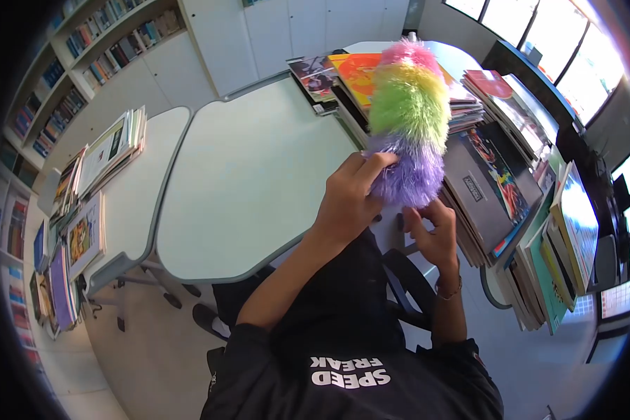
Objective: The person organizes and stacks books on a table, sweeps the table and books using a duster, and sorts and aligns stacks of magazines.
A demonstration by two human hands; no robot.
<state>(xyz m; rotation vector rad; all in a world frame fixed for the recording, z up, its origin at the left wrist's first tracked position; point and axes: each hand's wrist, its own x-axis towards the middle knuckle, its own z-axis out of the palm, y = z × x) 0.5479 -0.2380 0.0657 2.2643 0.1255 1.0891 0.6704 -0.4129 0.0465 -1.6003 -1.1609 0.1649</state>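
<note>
A fluffy duster in pink, yellow, green and purple bands stands upright in front of me. My left hand is closed on its purple lower part from the left side, fingers pressed into the fibres. Just under the duster's bottom end is my right hand, its fingers curled near the base; whether they hold a handle is hidden. Behind the duster lies an orange magazine on a stack. A dark book tops another pile to the right.
A pale table is in front of me to the left. On the far-left table are stacked magazines. More books lean at the right edge. Bookshelves and white cabinets line the back. A dark chair is below my right hand.
</note>
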